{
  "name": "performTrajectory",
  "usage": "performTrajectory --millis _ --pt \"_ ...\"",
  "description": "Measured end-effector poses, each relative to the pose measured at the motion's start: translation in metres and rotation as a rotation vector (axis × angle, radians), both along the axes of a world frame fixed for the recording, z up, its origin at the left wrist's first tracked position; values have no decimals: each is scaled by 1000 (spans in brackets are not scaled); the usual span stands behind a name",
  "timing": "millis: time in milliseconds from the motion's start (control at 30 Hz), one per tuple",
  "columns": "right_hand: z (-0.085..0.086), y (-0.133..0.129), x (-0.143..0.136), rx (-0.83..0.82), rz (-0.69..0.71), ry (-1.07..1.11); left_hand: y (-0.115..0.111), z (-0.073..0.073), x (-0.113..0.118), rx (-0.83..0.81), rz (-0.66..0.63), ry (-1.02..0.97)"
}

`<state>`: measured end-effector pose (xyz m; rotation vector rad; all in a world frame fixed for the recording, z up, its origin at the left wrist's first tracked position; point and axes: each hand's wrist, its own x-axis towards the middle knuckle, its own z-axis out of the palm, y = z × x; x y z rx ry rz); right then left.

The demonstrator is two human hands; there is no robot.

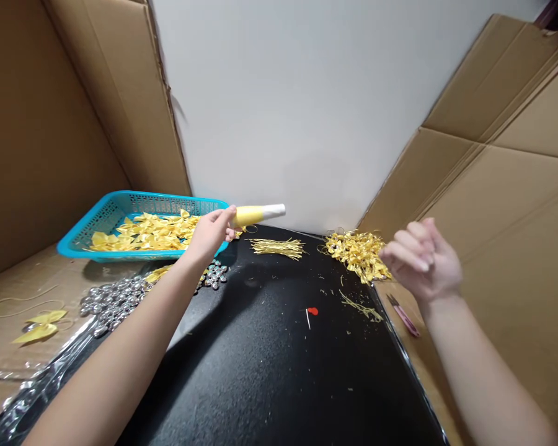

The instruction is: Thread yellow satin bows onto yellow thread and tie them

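Observation:
My left hand (214, 230) is closed around the wide end of a tapered yellow-and-white tube (255, 214), which points to the right above the table. Behind that hand sits a blue plastic basket (69, 248) with yellow ribbon bows (153, 232) in it. My right hand (421, 260) is raised on the right with its fingers curled in; what they hold, if anything, I cannot make out. Close to its left lies a pile of yellow bows with gold cords (358, 253). A bundle of gold cord pieces (278, 248) rests between the two hands.
Silver beads (116, 300) are heaped at the left, beside a single yellow bow (41, 326). Pink-handled snips (404, 316) lie at the right edge. Loose cord scraps (363, 306) and a red piece (312, 311) are on the black table (242, 371). Cardboard walls (506, 204) stand around.

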<state>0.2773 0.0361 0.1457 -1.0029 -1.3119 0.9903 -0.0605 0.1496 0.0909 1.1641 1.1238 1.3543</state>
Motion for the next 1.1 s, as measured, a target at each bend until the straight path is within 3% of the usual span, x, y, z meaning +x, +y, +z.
performTrajectory --millis 67,133,167,233,333,500,667,833,1100 --pt "-11 -5 -7 -192 266 -166 3 3 0 -19 -15 -70" --pt "-28 1 -9 -354 396 -395 4 6 -1 -48 -114 -157" --pt "-36 7 -8 -377 354 -529 4 7 -2 -60 -169 -191" --pt "-51 20 -5 -315 140 -793 3 7 -2 -75 -240 -225" --pt "-65 36 1 -149 -95 -926 3 3 0 -72 -217 -178" --pt "-67 51 7 -46 -201 -720 1 -1 -3 -50 -134 -29" --pt "-37 48 7 48 -262 -385 -3 0 -8 6 -30 66" --pt "-14 22 -14 148 46 259 4 -4 -1 -34 27 -69" --pt "-26 26 -26 210 -31 718 7 1 2 -200 -78 -339"
